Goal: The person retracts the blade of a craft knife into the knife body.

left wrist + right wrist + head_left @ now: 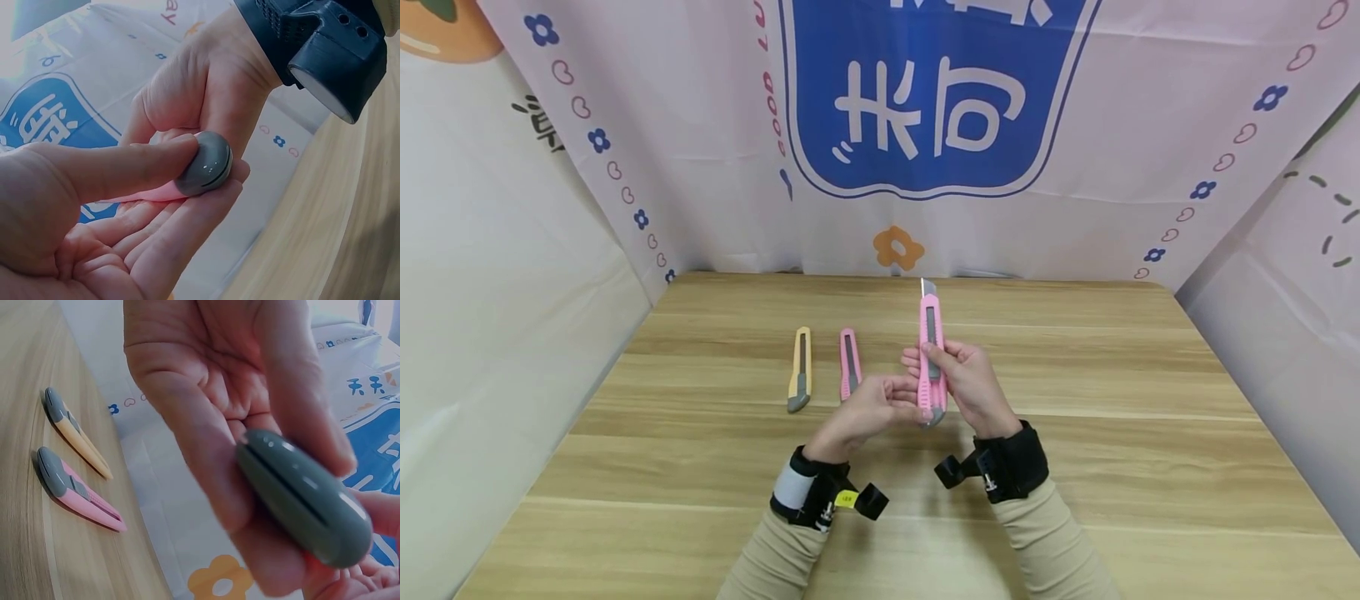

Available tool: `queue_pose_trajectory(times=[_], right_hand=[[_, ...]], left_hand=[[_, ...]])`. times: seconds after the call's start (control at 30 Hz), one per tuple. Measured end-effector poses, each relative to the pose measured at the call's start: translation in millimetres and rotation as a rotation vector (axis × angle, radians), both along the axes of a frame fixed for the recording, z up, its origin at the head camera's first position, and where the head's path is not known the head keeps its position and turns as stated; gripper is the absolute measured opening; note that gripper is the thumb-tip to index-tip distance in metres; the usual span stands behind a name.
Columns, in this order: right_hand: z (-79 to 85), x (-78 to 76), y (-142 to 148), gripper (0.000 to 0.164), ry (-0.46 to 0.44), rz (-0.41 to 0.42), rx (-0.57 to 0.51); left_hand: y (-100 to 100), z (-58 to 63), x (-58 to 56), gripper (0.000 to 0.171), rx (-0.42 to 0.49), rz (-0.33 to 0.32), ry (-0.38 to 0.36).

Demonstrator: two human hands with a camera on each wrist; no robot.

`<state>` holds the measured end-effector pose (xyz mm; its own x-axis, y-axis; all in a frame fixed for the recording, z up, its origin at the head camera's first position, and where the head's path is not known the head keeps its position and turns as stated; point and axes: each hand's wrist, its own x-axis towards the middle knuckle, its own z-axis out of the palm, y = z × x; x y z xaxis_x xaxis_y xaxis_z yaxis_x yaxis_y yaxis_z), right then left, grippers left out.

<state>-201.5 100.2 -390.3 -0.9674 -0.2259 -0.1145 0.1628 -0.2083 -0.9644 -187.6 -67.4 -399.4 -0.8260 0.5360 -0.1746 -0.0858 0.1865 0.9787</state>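
Note:
A pink utility knife [929,358] with a grey end cap is held upright between both hands over the wooden table, a length of its blade [928,287] out at the top. The right hand [976,385] grips the body, thumb lying along the grey slider strip. At the lower end, the left hand [880,407] pinches the knife near the grey cap [211,164] between thumb and fingers. Left of the hands lie a second pink utility knife [849,358], its bottom hidden by the left hand, and a yellow utility knife [802,367], neither showing a blade.
The wooden table [685,467] ends at a printed cloth backdrop [722,225] with a blue emblem and an orange flower. Pale cloth walls stand at the left and right. Black camera straps [1015,462] circle both wrists.

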Motion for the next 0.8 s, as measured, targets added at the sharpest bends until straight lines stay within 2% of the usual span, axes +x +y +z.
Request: queue_pose_trajectory(times=[0.3,0.57,0.67,0.8], right_hand=[[1.1,0.7,-0.2,0.040,-0.006,-0.007,0.010],[3.1,0.6,2.3,0.041,-0.011,-0.051,-0.051],[2.6,0.1,2.9,0.042,-0.018,-0.052,-0.066],[1.5,-0.6,2.6,0.044,-0.041,-0.051,-0.030]], left_hand=[[-1.9,1.0,0.2,0.041,0.001,-0.016,-0.025],[-2.1,1.6,0.2,0.041,-0.011,-0.027,-0.039],[-2.1,2.1,0.8,0.040,-0.007,-0.014,-0.049],[-2.1,2.7,1.4,0.041,-0.015,0.026,-0.052]])
